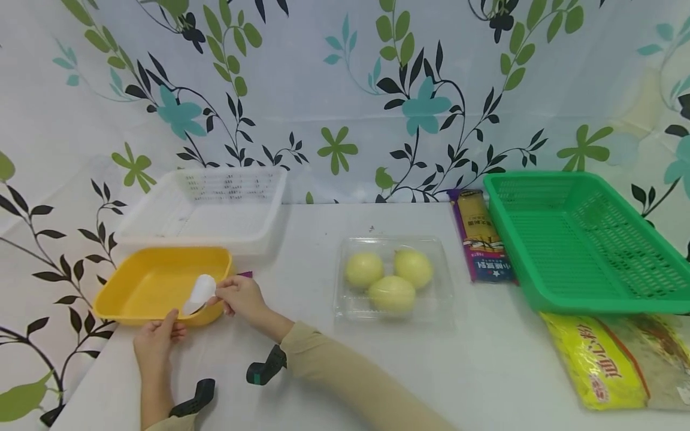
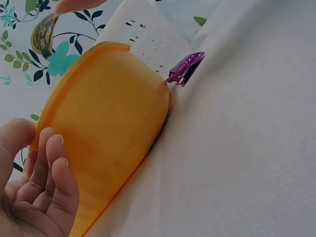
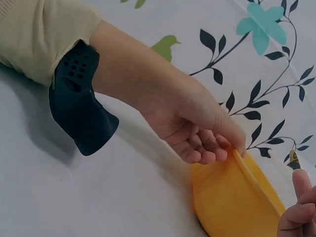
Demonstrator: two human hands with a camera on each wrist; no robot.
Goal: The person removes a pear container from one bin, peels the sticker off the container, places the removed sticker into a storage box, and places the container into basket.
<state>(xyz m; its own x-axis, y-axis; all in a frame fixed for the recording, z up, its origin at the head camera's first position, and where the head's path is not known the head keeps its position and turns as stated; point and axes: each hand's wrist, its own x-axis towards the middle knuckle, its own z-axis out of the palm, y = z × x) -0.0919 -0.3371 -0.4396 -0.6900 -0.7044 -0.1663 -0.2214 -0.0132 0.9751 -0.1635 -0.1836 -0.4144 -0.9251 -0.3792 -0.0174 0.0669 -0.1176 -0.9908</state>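
A yellow plastic basin (image 1: 145, 286) stands on the white table at the left. My left hand (image 1: 159, 340) is at its near edge; in the left wrist view the thumb (image 2: 17, 134) lies at the rim and the other fingers curl against the outer wall. At the basin's right end is my right hand (image 1: 242, 299), its fingertips at a small shiny spoon-shaped thing (image 1: 199, 293) over the basin. That thing looks white from the head and gold and dark in the left wrist view (image 2: 44, 37). The right hand's inner fingertips are partly hidden.
A white basket (image 1: 269, 230) stands behind the basin, with a purple wrapper (image 2: 186, 69) poking out beside it. Mid-table, a clear box (image 1: 439, 305) holds three yellow fruits (image 1: 392, 294). A pasta packet (image 1: 482, 239), a green basket (image 1: 530, 263) and a yellow bag (image 1: 598, 365) are at the right.
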